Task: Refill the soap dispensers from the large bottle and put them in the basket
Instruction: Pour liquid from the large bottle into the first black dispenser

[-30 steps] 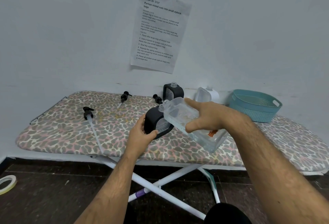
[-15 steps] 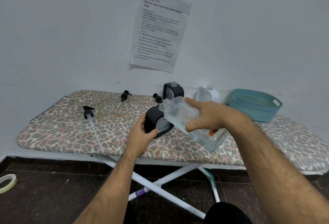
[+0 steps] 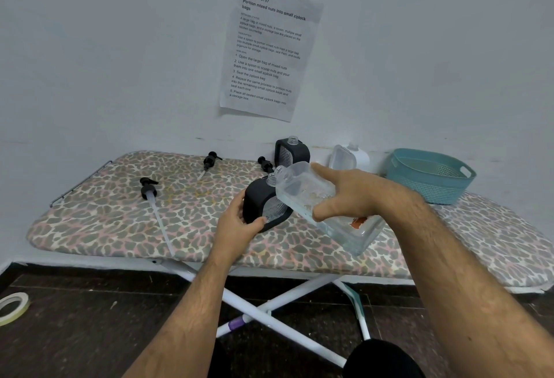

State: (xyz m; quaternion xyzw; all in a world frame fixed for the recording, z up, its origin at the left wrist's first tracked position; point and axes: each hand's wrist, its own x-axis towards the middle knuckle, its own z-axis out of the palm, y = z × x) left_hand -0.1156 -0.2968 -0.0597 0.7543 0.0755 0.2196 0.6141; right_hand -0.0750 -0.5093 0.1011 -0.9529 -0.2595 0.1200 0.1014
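Soap dispenser (image 3: 265,203), black, is gripped by the left hand (image 3: 238,224) over the ironing board (image 3: 120,221); the large bottle (image 3: 323,206), clasped by the right hand (image 3: 350,194), is tilted spout to neck. Behind, two dispensers (image 3: 292,152) stand uncapped, pumps (image 3: 148,188) lie loose, and nothing can be seen yet in the basket (image 3: 431,176).

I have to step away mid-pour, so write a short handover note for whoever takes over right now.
Left hand grips the black dispenser, tilted, on the ironing board.
Right hand holds the large clear bottle, tipped with its mouth at the dispenser's open neck.
A second black dispenser and a white one stand uncapped by the wall.
Three pump heads lie loose on the board.
The teal basket on the right shows nothing inside.
Done: pumps removed, first pour in progress.
Left: finish this fill, fill the others, refit the pumps, put all three in the basket.
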